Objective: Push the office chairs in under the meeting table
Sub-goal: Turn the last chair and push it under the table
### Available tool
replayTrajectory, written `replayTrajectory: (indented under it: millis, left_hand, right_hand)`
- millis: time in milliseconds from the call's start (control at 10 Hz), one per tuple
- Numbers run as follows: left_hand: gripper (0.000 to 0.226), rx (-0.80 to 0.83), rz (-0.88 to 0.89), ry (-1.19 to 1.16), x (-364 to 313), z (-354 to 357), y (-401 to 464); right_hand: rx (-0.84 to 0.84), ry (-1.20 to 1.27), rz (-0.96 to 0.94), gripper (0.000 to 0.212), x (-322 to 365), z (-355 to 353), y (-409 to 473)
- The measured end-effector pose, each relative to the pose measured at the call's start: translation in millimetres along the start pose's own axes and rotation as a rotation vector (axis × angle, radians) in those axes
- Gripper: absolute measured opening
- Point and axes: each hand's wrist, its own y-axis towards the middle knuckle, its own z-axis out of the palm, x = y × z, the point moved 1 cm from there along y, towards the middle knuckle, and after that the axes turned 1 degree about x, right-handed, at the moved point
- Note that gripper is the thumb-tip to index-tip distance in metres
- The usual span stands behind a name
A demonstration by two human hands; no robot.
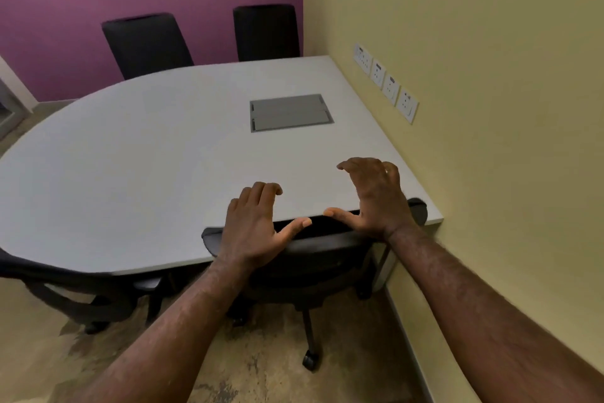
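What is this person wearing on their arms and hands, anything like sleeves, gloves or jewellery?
No sleeves or gloves show: both forearms are bare up to the picture's edge. The left hand wears nothing visible. The right hand has a small shiny ring on one finger. No watch or bracelet shows on either wrist.

Matt white table (163, 157); black mesh-backed chair (313, 259).

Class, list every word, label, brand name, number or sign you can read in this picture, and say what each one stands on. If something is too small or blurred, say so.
No readable text anywhere in this view.
Wall sockets: small dark marks at the top of each plate, too small and blurred to read.
Table, its grey hatch, the chairs and both walls: no lettering visible.
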Motion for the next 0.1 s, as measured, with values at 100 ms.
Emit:
replayTrajectory:
  millis: [100]
  left_hand:
    - [0.079,-0.016,-0.041,0.002,7.7,-7.3,22.5]
  right_hand:
    - [0.0,-0.019,0.034,0.083,4.1,-4.4,26.5]
